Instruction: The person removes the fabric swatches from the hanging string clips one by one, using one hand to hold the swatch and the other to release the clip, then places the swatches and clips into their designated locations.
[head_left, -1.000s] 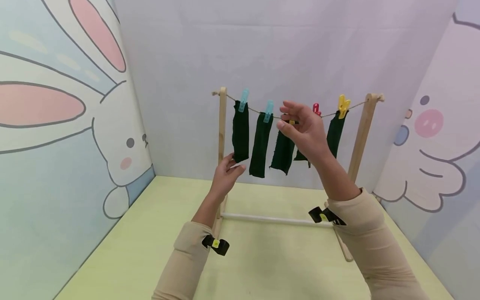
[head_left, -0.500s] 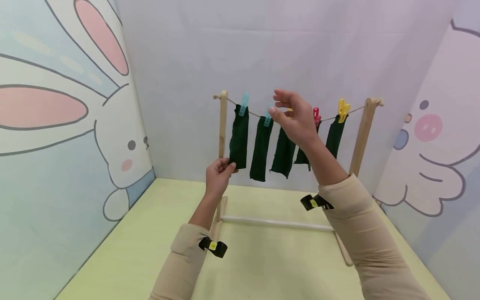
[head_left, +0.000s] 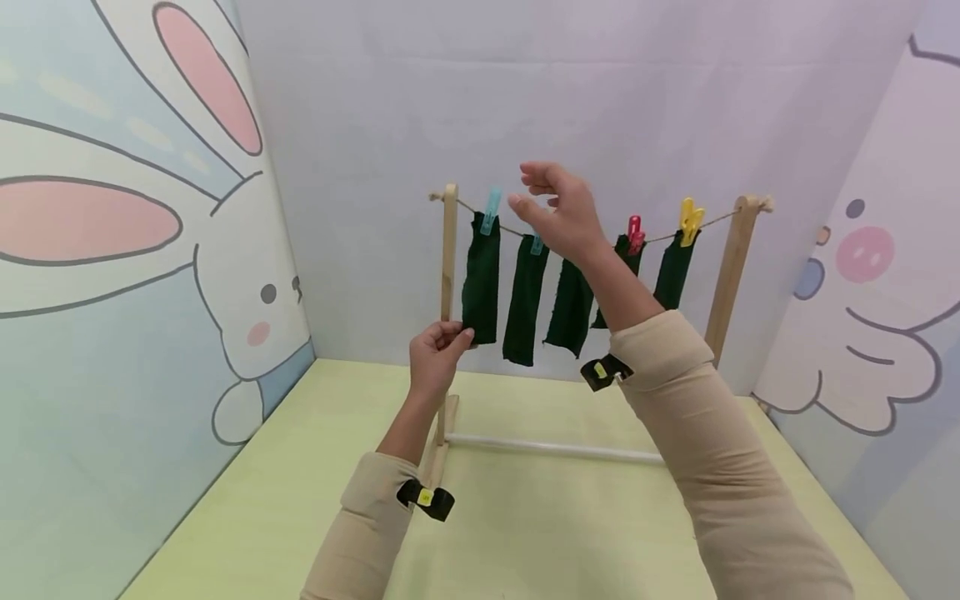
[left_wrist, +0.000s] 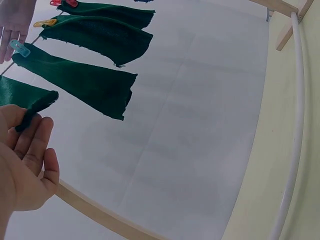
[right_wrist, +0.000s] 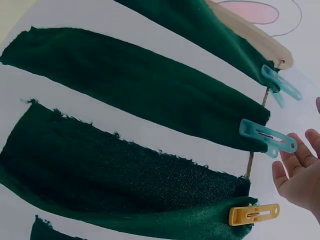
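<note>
My left hand (head_left: 435, 360) pinches the lower corner of the leftmost dark green cloth strip (head_left: 481, 283). That strip hangs from the line by a light blue clothespin (head_left: 491, 212). My right hand (head_left: 562, 215), fingers spread and slightly bent, is raised in front of the line and holds nothing. In the right wrist view its fingers are close to a second blue clothespin (right_wrist: 270, 139) on the second strip (right_wrist: 135, 92); whether they touch it is unclear. A yellow clothespin (right_wrist: 254, 214) clips the third strip. Farther right, a red clothespin (head_left: 636, 235) and another yellow clothespin (head_left: 690, 223) clip more strips.
Two wooden posts, left (head_left: 447, 258) and right (head_left: 729, 275), carry the sagging string. A white rod (head_left: 555, 448) joins their feet on the pale yellow table (head_left: 525, 525). Cartoon-printed side panels (head_left: 97, 358) and a pale backdrop (head_left: 360, 250) surround the rack.
My right hand has moved left and up along the line, from the third strip toward the first two clothespins. My left hand has closed finger and thumb on the first strip's lower corner.
</note>
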